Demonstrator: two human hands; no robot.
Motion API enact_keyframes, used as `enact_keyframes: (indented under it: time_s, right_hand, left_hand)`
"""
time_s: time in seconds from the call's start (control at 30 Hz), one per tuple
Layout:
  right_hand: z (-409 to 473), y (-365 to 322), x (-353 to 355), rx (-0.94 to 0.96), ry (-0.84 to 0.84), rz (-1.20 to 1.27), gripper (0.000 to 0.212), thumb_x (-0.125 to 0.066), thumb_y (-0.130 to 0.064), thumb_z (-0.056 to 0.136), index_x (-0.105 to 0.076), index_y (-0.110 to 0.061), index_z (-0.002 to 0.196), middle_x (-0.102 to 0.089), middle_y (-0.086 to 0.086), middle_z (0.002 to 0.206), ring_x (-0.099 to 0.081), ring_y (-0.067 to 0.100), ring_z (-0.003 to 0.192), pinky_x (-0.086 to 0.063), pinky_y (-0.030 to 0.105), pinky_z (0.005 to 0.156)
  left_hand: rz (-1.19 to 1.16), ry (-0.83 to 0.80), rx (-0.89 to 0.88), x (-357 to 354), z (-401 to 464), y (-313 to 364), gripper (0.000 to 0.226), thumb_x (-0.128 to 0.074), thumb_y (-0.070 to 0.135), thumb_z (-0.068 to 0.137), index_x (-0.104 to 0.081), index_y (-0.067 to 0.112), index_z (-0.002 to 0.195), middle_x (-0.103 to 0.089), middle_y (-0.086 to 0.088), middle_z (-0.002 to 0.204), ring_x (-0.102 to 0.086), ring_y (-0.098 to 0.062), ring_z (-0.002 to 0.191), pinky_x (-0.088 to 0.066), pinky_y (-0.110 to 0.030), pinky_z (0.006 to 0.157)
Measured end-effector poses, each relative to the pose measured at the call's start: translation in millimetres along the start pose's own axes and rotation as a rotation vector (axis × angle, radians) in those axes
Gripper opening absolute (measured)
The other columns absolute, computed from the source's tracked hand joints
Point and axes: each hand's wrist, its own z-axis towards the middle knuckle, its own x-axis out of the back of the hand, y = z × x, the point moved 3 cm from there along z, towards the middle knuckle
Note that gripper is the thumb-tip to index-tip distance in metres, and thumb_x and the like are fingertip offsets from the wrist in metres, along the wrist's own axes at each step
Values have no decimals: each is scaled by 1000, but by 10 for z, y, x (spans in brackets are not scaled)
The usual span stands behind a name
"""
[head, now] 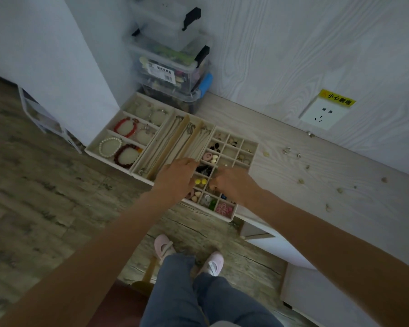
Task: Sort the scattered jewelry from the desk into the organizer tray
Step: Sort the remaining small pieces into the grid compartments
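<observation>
Fingers of the left hand (178,178) are reaching forward over the organizer tray (252,159), lying close together and lightly curled, their tips ending at the divider between the necklace channels and the grid of small cells; whether they are pinching anything I cannot tell. Those of the right hand (232,184) are curling downward into the grid — the back of the hand is covering them, so what they are gripping, if anything, is hidden. Both hands are hovering side by side over the near half of the grid section, close but apart.

The tray is sitting on the pale wooden desk (316,175), its near edge lying along the desk's front edge. Its left part is holding bracelets: a red beaded bracelet (125,126), a pearl bracelet (110,147) and a dark red bracelet (127,156), each in its own compartment. The middle part is carrying thin chain necklaces (175,138) laid lengthwise. In the grid, yellow beads (200,181) are showing between the two hands, and a pink flower piece (224,208) is lying in the nearest corner cell.

Scattered jewelry (287,151) is lying on the desk to the right of the tray — small pale pieces spread well apart toward the wall. Stacked clear storage boxes (172,67) are standing behind the tray, and a wall socket (321,115) with a yellow label is showing on the wall.
</observation>
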Motion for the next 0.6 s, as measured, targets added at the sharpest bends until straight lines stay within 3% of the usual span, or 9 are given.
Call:
enact_keyframes:
  time_s: [0.17,0.23,0.33,0.4,0.5,0.6]
  right_hand:
    - [-6,54,43,-48,65,135,15,-59,-13,90,-70,-16,100,-64,6,101,-58,23,100,-53,36,75]
    - [-46,34,136,11,259,85,9,-79,-9,69,-73,-14,72,-64,5,80,-61,25,83,-54,33,54]
    - [-47,32,106,-27,291,1,26,-90,-12,44,-64,-15,46,-54,3,65,-57,24,68,-44,26,33]
    - [-5,18,73,-67,260,-9,25,-88,-12,47,-63,-12,46,-55,5,68,-56,25,73,-44,27,35]
    - [41,19,-1,-110,163,-21,7,-76,-9,70,-70,-7,67,-58,8,87,-50,26,93,-48,31,53]
    - [38,-17,-24,-82,176,-57,11,-82,-12,60,-71,-13,62,-59,4,84,-54,22,88,-40,22,46]
  left_hand:
    - [-20,-33,12,9,16,10,51,-47,14,95,-32,16,144,-37,-5,145,-44,-23,126,-40,-39,101]
    - [-34,-59,10,9,10,25,53,-48,13,95,-30,16,145,-37,-6,145,-45,-24,126,-41,-39,100]
    - [-46,-64,12,20,8,37,56,-49,12,94,-28,16,146,-34,-6,147,-44,-25,127,-40,-38,100]
    - [-43,-58,10,25,10,39,55,-48,12,95,-29,15,146,-34,-6,148,-44,-25,127,-40,-38,100]
    - [-39,-55,6,30,6,50,55,-48,12,95,-28,14,146,-35,-7,147,-44,-25,127,-42,-37,99]
    - [-39,-47,1,28,3,57,54,-47,12,96,-28,13,147,-33,-7,148,-43,-24,129,-41,-36,100]
